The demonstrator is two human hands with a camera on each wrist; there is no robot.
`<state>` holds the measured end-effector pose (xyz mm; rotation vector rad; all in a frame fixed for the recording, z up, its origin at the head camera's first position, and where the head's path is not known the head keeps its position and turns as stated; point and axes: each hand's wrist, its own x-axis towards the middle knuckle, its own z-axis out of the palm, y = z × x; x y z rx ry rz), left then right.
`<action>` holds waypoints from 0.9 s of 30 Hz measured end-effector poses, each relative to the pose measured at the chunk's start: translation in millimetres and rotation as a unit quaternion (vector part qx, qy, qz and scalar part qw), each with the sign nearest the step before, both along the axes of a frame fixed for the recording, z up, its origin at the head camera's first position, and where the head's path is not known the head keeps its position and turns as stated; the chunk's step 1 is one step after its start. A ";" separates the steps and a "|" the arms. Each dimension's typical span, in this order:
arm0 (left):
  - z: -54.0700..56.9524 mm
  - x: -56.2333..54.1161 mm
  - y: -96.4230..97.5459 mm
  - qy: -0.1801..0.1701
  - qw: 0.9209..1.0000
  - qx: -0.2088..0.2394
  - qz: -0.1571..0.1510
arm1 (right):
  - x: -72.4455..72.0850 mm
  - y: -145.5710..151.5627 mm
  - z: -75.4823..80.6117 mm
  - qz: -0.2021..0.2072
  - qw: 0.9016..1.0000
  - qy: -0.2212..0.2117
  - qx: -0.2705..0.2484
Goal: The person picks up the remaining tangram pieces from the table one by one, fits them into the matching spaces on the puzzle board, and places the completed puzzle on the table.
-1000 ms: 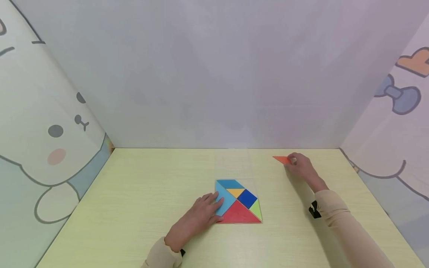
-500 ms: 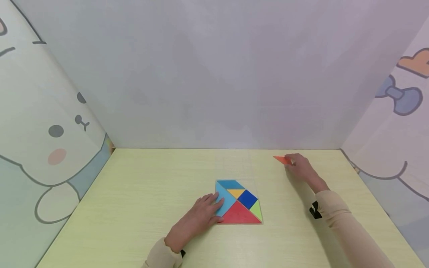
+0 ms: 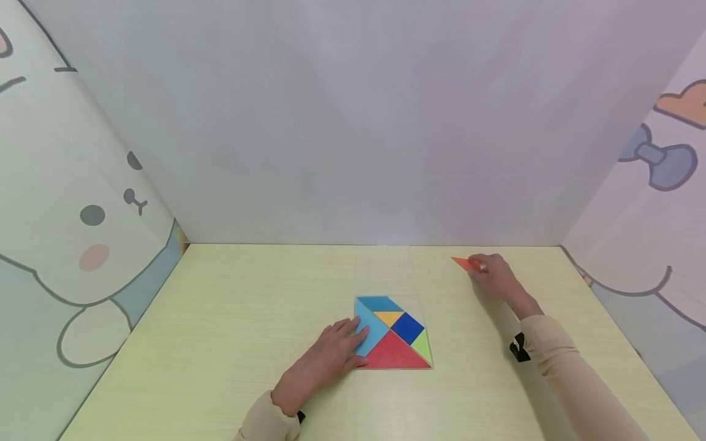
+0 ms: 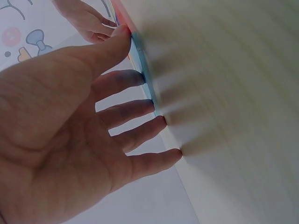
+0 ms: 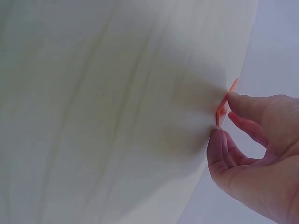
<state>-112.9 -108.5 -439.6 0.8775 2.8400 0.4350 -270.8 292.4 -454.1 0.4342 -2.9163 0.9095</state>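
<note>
Near the back right of the table, my right hand point(image 3: 496, 277) pinches an orange triangular tangram piece point(image 3: 462, 262). In the right wrist view, thumb and fingertips grip that orange triangle point(image 5: 223, 109) by its edges, close to the tabletop. My left hand point(image 3: 325, 355) lies with spread, fairly straight fingers on the left edge of a tangram in a thin clear tray. Under its fingertips is a large light blue triangle point(image 3: 374, 329). A large red triangle point(image 3: 394, 353), a yellow triangle point(image 3: 388, 317), a dark blue square point(image 3: 407, 328), a green triangle point(image 3: 421, 346) and a blue parallelogram point(image 3: 380, 303) lie beside it.
The pale wood-grain table point(image 3: 220, 318) ends at a plain grey-white back wall point(image 3: 353, 122). Cartoon-printed panels flank it on the left point(image 3: 72, 184) and right point(image 3: 651, 233). A faint transparent sheet point(image 3: 383, 269) lies behind the tangram.
Between the frames the right hand and its orange triangle shift very slightly, turning the piece a little. The left hand and the tangram stay in place.
</note>
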 end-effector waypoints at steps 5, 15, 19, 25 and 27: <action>-0.1 -0.2 0.4 -0.003 1.000 0.000 0.001 | 1.9 -0.9 0.2 -0.011 1.000 0.003 -0.003; -1.1 -1.0 0.9 0.002 1.000 -0.002 0.000 | 2.8 2.1 0.5 -0.042 0.999 -0.004 -0.029; -2.3 -1.3 0.9 0.003 1.000 -0.007 0.002 | 3.6 2.5 0.7 -0.054 0.998 -0.011 -0.041; -2.9 -0.9 0.7 0.004 1.000 -0.009 0.003 | 6.3 6.6 -0.4 -0.066 0.996 -0.019 -0.054; -3.0 -0.6 0.6 0.005 1.000 -0.011 0.002 | 7.0 7.8 -1.5 -0.066 0.996 -0.019 -0.059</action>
